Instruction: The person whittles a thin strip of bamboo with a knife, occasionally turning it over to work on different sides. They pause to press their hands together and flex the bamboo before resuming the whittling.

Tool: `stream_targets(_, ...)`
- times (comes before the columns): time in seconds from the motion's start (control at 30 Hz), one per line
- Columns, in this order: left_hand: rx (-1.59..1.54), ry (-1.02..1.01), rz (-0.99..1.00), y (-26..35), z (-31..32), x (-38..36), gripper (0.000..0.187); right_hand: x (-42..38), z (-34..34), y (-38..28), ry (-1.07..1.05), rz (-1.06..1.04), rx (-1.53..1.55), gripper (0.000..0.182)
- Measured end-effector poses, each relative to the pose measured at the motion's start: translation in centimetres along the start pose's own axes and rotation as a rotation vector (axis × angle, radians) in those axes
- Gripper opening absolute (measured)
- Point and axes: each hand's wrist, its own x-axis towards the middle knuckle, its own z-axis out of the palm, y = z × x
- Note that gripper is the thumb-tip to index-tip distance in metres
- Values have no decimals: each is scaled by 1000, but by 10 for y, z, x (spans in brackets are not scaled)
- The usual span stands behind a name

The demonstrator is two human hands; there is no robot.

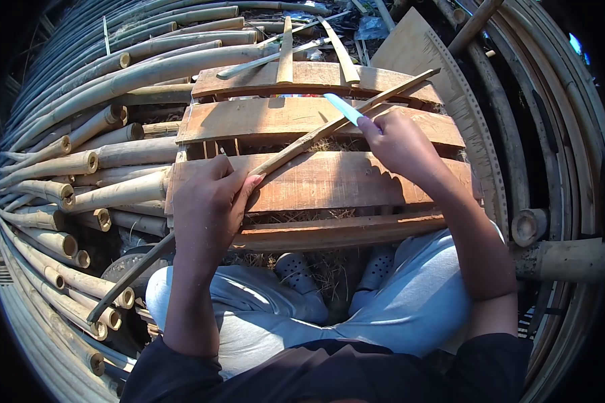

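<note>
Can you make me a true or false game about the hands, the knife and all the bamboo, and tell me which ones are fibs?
1. The right hand holds the knife. True.
2. The left hand holds a cup. False: the left hand grips a long strip.
3. The long strip slants over wooden planks. True.
4. The bamboo poles are all bright red. False: they are yellowish and brownish.
5. The shoes have little holes. True.

Both hands, left (216, 185) and right (391, 138), are closed, forearms reaching forward, the right farther out.
</note>
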Motion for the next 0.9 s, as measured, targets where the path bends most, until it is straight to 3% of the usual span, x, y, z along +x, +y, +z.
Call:
stream_targets(0.03,7,-7,-1,0,0,0,16,-11,23,-3,44,-167,-32,49)
stream_targets(0.1,16,-20,2,-1,-1,0,16,-37,26,-28,-97,-211,-67,50)
stream_targets(0.2,20,-18,35,-3,-1,1,17,-13,9,-6,-16,-135,-19,51)
stream_targets(0.23,24,-13,52,-4,-2,1,17,12,11,20,106,-182,-85,49)
stream_targets(0.3,29,-5,66,-5,-3,2,17,39,-6,43,228,21,-226,51)
stream_targets(0.4,32,37,128,-3,-5,5,27,40,-13,40,111,56,-70,50)
stream_targets(0.47,29,-10,93,-5,-5,4,16,8,12,10,34,-46,-34,52)
stream_targets(0.57,13,-19,63,-4,-5,4,14,-33,21,-24,-88,-201,-54,52)
stream_targets(0.7,-51,-28,40,-12,-11,5,16,18,-11,20,85,19,-187,51)
stream_targets(0.73,-66,-36,5,-13,-14,5,15,39,-14,51,253,-1,-282,52)
stream_targets(0.77,-80,-44,-30,-14,-16,5,13,49,-24,61,232,155,-196,51)
stream_targets(0.83,-82,-50,-35,-13,-16,4,13,53,-26,66,193,215,-76,52)
stream_targets(0.9,-82,-47,-42,-13,-16,6,12,33,-3,44,154,18,-76,53)
